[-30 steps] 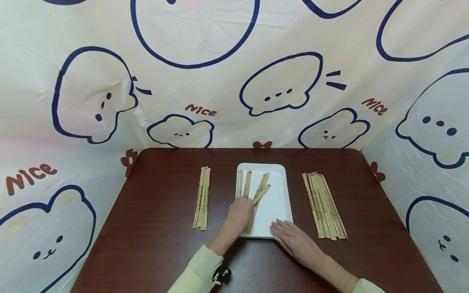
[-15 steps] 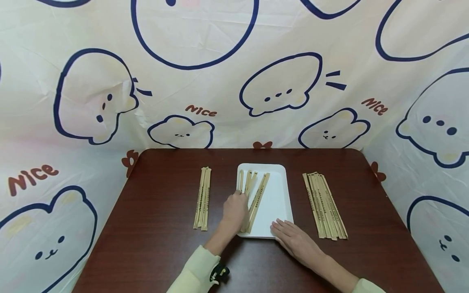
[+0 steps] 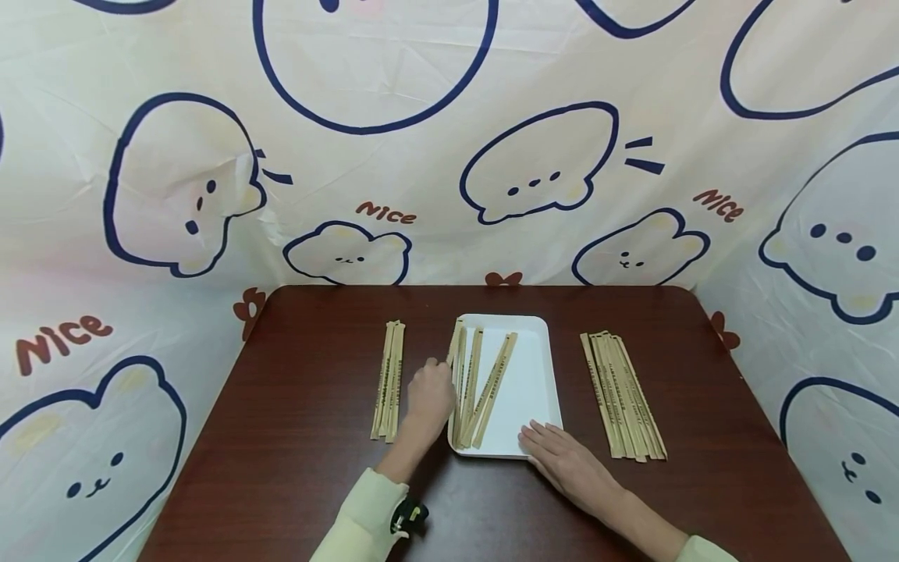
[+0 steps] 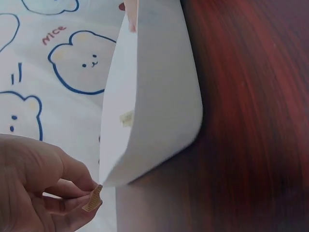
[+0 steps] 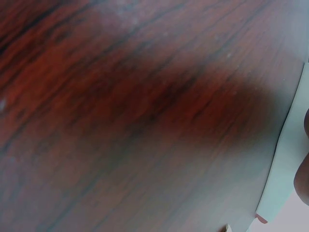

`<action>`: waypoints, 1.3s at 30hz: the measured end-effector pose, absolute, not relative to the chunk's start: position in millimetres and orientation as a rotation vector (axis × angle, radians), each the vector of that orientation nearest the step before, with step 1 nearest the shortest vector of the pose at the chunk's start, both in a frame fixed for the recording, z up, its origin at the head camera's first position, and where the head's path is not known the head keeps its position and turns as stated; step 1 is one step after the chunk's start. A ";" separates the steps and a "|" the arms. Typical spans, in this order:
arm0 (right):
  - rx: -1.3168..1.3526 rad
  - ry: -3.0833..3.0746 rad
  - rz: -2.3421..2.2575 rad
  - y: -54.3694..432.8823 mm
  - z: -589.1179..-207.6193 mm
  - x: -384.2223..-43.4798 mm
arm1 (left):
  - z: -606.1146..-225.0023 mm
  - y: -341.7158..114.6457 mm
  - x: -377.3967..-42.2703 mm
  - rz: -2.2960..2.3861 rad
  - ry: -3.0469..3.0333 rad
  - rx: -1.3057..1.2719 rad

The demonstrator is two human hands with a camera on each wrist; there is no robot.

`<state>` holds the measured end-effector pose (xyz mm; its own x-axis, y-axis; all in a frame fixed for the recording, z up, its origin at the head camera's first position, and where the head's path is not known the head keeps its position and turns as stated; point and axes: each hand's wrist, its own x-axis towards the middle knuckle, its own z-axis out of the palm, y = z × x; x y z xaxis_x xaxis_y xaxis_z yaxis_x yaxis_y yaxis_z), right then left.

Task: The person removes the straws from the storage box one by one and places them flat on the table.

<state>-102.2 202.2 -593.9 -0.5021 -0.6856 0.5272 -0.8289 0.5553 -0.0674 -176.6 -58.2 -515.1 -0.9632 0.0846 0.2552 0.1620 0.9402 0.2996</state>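
My left hand (image 3: 431, 394) is at the left edge of the white tray (image 3: 532, 390). It pinches a slim brown paper-wrapped stick (image 3: 455, 340), whose far end pokes out above the fingers and slants along the tray's rim. In the left wrist view, the stick's crimped end (image 4: 94, 198) shows between thumb and fingers beside the tray's outer wall (image 4: 166, 96). Several more printed paper-wrapped sticks (image 3: 497, 382) lie in the tray's left half, two of them slanting. My right hand (image 3: 565, 460) lies with straight fingers on the tray's near right corner.
To the left of the tray lies a small bundle of wrapped sticks (image 3: 388, 382). A wider row of similar sticks (image 3: 623, 396) lies to the right. The dark wooden table (image 3: 316, 390) ends at a patterned cloth backdrop (image 3: 435, 172).
My left hand has moved left from over the sticks in the tray to its left rim, bringing a stick along. The right hand has stayed put.
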 end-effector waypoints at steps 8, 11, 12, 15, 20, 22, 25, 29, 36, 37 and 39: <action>1.221 -2.360 0.426 202.5 -594.2 -102.4 | -527.9 -75.1 -183.0 -0.448 -2.846 -0.153; 1.221 -2.367 0.426 202.9 -594.1 -102.0 | -530.6 -79.5 -183.4 -0.411 -2.849 -0.153; 1.222 -2.366 0.425 202.9 -594.1 -101.9 | -531.4 -80.8 -183.4 -0.389 -2.851 -0.157; 1.225 -2.361 0.426 202.7 -593.7 -102.0 | -534.1 -84.0 -183.6 -0.351 -2.863 -0.143; 1.225 -2.361 0.430 202.5 -593.4 -101.9 | -539.5 -89.6 -185.2 -0.367 -2.882 -0.095; 1.222 -2.371 0.427 202.6 -593.6 -101.6 | -541.5 -91.8 -185.8 -0.376 -2.876 -0.091; 1.217 -2.384 0.419 202.8 -593.8 -101.2 | -544.5 -94.5 -186.4 -0.374 -2.855 -0.091; 1.219 -2.380 0.421 202.9 -593.9 -101.3 | -547.6 -96.5 -186.8 -0.372 -2.837 -0.086; 1.226 -2.373 0.429 202.6 -593.7 -102.2 | -547.4 -98.0 -188.4 -0.390 -2.891 -0.004; 1.227 -2.372 0.431 202.6 -593.6 -102.2 | -547.6 -98.5 -188.8 -0.396 -2.898 0.006; 1.227 -2.374 0.433 202.6 -593.3 -102.1 | -548.1 -99.8 -189.3 -0.413 -2.903 0.019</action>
<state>-102.1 202.6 -593.3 -0.5153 -0.6909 0.5071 -0.8255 0.5592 -0.0768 -189.3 -99.8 -548.1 -0.9780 -0.0418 0.2044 0.0168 0.9607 0.2770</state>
